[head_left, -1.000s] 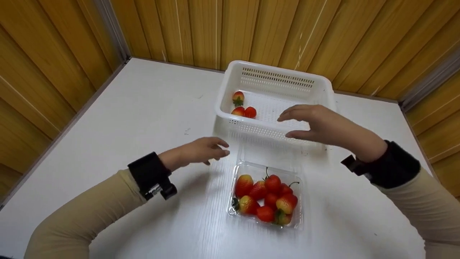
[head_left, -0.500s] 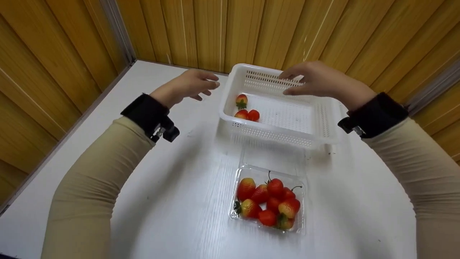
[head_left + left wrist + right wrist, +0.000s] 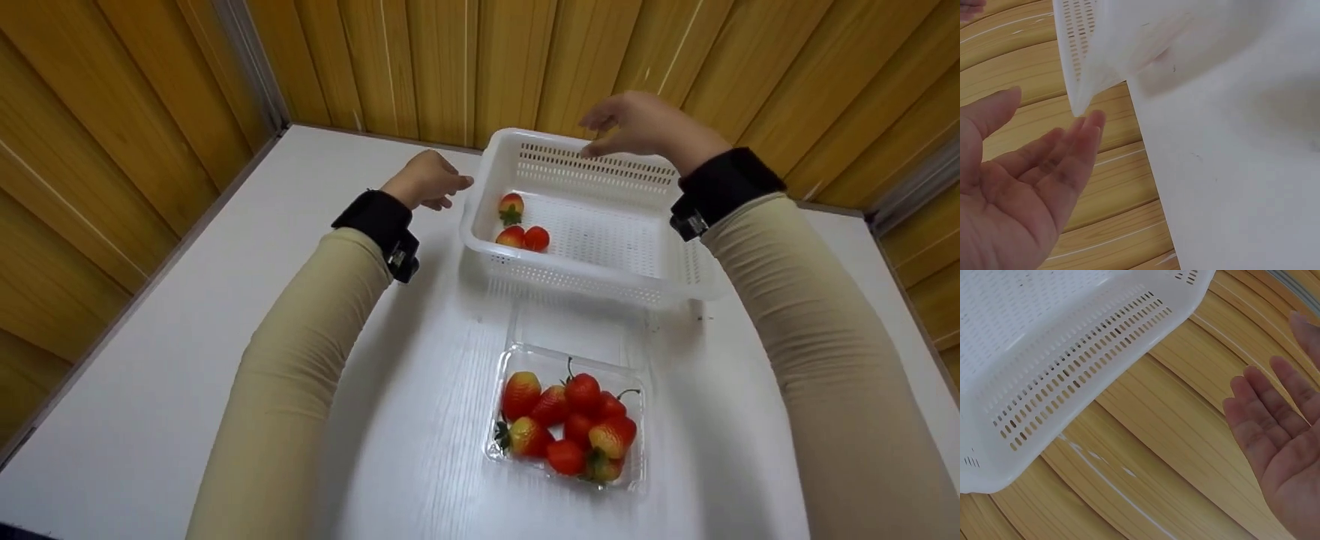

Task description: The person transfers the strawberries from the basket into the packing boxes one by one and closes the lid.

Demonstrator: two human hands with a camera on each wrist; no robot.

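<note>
Clear plastic forms the nearest thing: a punnet (image 3: 568,420) at the front of the white table (image 3: 225,337), its lid folded back flat toward the basket so the mouth stays free. It is heaped with red and yellow-tinged strawberries (image 3: 571,420), which sit well apart from both hands.

Beyond the lid stands the white slotted basket (image 3: 600,281), just past the punnet, a short path for fruit to cross. Three berries (image 3: 521,229) lie in its left near part, two touching and one just behind them; the rest of its perforated floor is bare.

Farther on, the two hands flank the basket's far end. The left hand (image 3: 429,180) hovers just beside the left far corner, palm turned inward; the left wrist view shows its fingers (image 3: 1067,163) relaxed and nearly straight, tips close to the basket's corner (image 3: 1078,84) but, as far as I can tell, not pressing it. It holds nothing. The right hand (image 3: 645,124) hangs above the far rim, fingers drooping; the right wrist view shows an empty palm (image 3: 1280,439) spread open, apart from the slotted wall (image 3: 1072,382). Both seem poised as if to take the basket by its ends.

Behind everything rises the wooden panelled wall (image 3: 450,67).
</note>
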